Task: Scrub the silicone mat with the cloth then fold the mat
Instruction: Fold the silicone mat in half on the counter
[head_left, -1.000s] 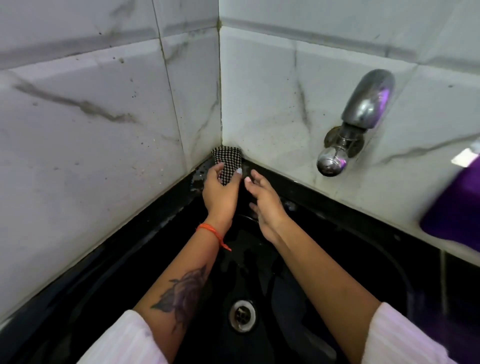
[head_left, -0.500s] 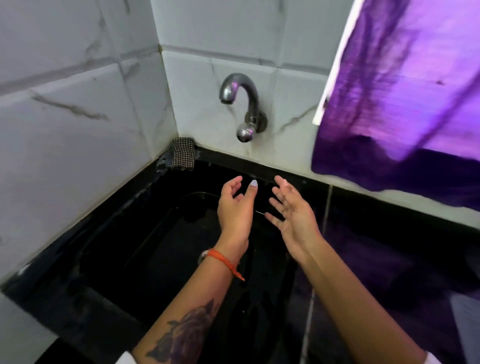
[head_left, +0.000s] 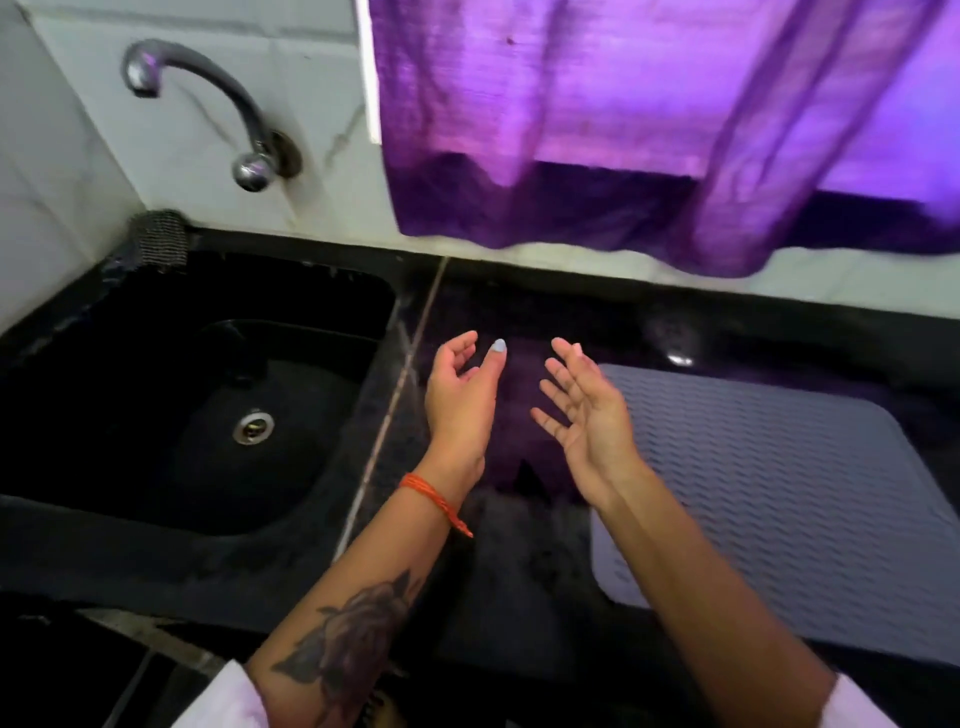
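Lying flat, silicone mat (head_left: 779, 499) runs near-to-far.

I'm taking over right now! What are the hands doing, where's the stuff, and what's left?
Left hand: open, holds nothing, above the counter.
Right hand: open, holds nothing, at the mat's left edge.
Mat: flat and unfolded on the counter, right of the sink.
Cloth: at the sink's back left corner, by the wall.
Done: can't tell whether the mat was scrubbed.
Left: folding the mat, perhaps scrubbing first.
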